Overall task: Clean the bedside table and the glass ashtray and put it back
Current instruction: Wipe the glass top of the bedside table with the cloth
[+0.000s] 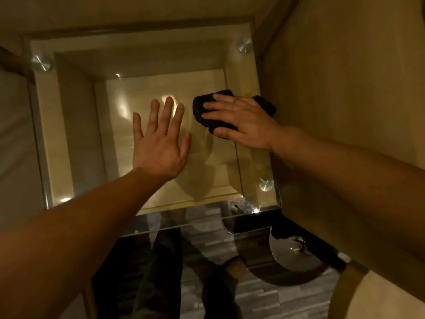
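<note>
I look straight down on the bedside table [69, 134], which has a clear glass top held by round metal studs at its corners. My right hand [241, 120] presses a dark cloth [207, 111] flat on the glass at the right side. My left hand [161, 139] hovers or rests over the middle of the glass, fingers spread, holding nothing. No ashtray can be made out on the table top.
A wooden panel [345, 88] rises close along the right side. Pale bedding [16, 134] lies at the left. A shiny rounded object [296, 252] sits low at the right, by the striped floor [264, 295] and my legs.
</note>
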Motion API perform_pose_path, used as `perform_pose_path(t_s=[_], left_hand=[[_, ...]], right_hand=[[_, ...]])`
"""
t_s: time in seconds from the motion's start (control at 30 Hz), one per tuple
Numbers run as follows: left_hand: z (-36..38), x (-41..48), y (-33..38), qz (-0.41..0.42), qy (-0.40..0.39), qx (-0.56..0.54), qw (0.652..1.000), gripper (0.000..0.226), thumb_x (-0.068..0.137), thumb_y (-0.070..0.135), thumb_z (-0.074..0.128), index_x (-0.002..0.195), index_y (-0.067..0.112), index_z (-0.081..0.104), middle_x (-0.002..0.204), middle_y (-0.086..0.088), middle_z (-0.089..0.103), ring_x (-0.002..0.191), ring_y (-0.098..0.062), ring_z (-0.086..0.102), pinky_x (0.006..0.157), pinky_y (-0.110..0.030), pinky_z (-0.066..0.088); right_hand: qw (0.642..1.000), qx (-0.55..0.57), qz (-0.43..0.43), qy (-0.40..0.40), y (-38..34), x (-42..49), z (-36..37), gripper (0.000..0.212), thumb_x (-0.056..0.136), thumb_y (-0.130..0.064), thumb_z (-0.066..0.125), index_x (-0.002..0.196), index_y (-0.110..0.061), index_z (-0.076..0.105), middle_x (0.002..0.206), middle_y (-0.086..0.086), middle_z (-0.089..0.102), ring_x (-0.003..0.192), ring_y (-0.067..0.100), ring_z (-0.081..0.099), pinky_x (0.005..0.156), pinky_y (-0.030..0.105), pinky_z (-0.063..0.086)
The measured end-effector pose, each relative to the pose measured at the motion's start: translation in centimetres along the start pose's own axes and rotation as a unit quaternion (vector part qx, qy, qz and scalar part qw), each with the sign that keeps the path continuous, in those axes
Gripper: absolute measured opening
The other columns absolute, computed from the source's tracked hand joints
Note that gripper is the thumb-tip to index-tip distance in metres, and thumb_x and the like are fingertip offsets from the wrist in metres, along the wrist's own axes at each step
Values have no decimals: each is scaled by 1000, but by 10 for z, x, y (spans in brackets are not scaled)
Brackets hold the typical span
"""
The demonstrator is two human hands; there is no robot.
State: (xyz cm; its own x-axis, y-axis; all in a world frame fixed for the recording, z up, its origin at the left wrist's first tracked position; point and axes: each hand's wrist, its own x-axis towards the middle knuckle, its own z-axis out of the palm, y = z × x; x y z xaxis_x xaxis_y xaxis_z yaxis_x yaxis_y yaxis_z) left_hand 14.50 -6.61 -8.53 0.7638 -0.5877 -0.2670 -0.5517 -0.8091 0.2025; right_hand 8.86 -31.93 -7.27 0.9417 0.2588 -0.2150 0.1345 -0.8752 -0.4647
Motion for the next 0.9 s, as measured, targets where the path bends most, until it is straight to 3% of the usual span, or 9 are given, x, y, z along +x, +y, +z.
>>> perform_pose_path(t_s=[0.4, 0.8, 0.9], left_hand=[[2, -2, 1, 3, 25, 11, 1000, 68, 107, 57, 15, 167, 27, 4, 177, -2, -1, 163, -25, -7, 128, -61, -5], [4, -2, -1, 9, 30, 12, 999, 68, 107, 58, 12, 167, 28, 2, 177, -1, -4, 162, -25, -10, 127, -60, -7], [2, -3, -3, 14, 24, 6, 1000, 69, 106, 59, 13, 167, 28, 2, 177, 0, -4, 162, -25, -10, 127, -59, -8]], right_hand=[[1000, 15, 0, -20, -49, -83, 40, 56, 100, -56, 49, 151, -33, 47, 163, -8, 39, 156, 15, 21, 119, 43, 20], [994, 91, 6, 66, -86, -140, 84, 39, 99, -35, 58, 135, -22, 66, 148, -6, 59, 146, 15, 44, 105, 34, 33], [990, 125, 38, 55, -100, -154, 90, 35, 98, -29, 61, 131, -20, 68, 145, -5, 61, 145, 16, 46, 102, 28, 28]])
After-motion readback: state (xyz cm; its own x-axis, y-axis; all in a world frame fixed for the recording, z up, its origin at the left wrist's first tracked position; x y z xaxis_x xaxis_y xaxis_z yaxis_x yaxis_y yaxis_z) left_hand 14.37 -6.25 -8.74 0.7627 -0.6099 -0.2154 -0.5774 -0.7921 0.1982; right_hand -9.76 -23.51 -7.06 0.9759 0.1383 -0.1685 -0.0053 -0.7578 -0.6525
